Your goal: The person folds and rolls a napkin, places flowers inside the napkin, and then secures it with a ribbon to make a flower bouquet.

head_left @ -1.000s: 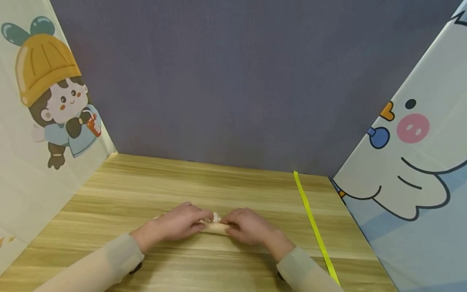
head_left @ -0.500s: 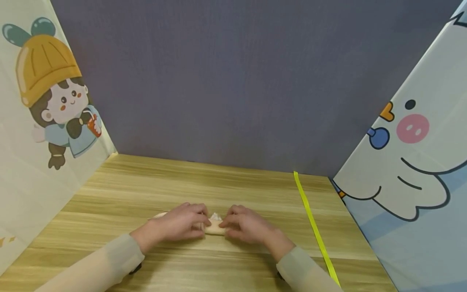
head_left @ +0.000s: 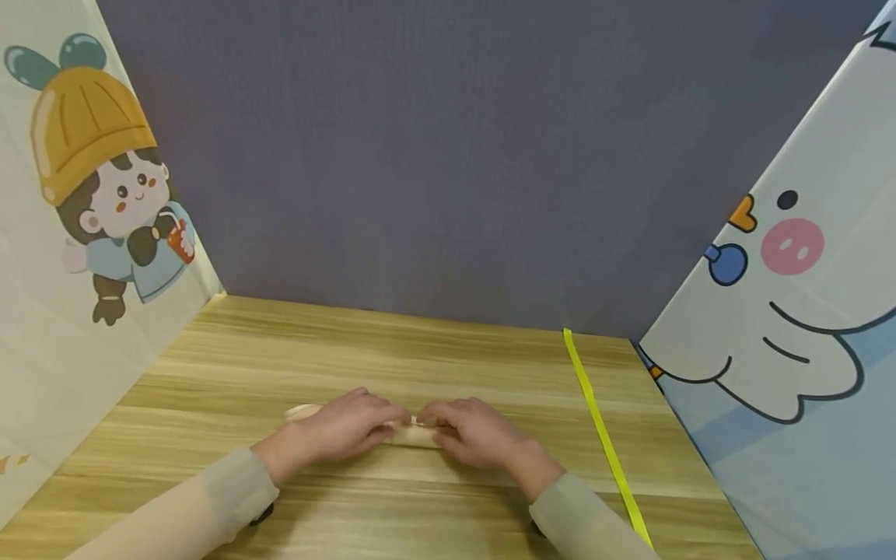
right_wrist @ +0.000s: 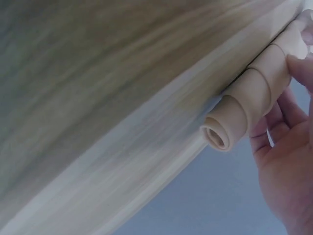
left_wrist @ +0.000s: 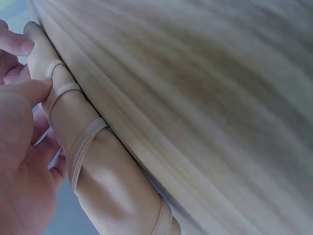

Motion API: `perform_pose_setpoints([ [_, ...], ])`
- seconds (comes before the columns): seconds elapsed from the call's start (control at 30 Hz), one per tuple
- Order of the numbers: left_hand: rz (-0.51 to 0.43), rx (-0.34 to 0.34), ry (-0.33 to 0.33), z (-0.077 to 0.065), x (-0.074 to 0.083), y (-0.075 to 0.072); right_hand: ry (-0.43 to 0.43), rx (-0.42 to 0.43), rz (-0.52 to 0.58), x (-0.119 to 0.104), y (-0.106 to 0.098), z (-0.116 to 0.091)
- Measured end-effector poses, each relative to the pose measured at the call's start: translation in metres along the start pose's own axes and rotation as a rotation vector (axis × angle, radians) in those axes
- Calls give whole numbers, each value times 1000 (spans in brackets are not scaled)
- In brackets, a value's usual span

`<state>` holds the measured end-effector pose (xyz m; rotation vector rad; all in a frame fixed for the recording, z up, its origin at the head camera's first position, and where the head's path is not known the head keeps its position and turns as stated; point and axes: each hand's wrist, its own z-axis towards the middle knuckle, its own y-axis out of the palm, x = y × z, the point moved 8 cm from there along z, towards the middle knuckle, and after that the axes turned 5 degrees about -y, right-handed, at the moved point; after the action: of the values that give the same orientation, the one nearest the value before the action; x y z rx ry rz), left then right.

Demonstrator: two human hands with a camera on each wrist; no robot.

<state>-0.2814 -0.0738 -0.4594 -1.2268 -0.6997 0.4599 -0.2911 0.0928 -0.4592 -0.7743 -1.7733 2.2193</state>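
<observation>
A smooth beige piece of fabric, rolled into a tube (head_left: 414, 435), lies across the table in front of me. Narrow stitched bands wind around it in the left wrist view, where its near part (left_wrist: 115, 181) bulges wider. The right wrist view shows a spiral open end (right_wrist: 216, 137). My left hand (head_left: 348, 424) holds the roll left of its middle, thumb on the near side and fingers over the far side. Close by, my right hand (head_left: 477, 433) grips its right part the same way. A small white bit (head_left: 414, 421) shows between the hands. The left hand covers much of the roll.
The wood-grain table (head_left: 315, 505) runs back to a dark grey panel (head_left: 448, 155). A yellow tape strip (head_left: 602, 435) crosses the table to the right of my right hand. Printed cartoon panels stand at both sides.
The fingers of both hands lifted back from the roll half a second ago, then closed inward again over its middle. The white bit between them is now mostly covered.
</observation>
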Motion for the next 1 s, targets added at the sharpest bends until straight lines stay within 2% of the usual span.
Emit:
perform_pose_setpoints([
  [0.13, 12, -16, -5, 0, 0, 1, -6, -9, -6, 0, 0, 0],
  [0.3, 25, -39, -17, 0, 0, 1, 38, -36, -32, 4, 3, -1],
  [0.4, 33, -19, 11, 0, 3, -1, 35, -14, -38, 4, 3, -1],
  [0.53, 90, 4, 52, 1, 5, -1, 16, 2, -59, 3, 1, 1],
  [0.67, 141, 1, 52, 3, 5, 1, 28, -28, -74, 4, 3, 2],
  [0.8, 155, 14, 42, 3, 6, -2, 70, -52, -40, 7, 5, 2],
  [0.9, 125, 3, 21, 4, 6, -4, 123, -85, 13, 8, 7, 1],
  [1.0, 63, -35, -4, 5, 5, -4, 162, -112, 53, 7, 9, 1],
])
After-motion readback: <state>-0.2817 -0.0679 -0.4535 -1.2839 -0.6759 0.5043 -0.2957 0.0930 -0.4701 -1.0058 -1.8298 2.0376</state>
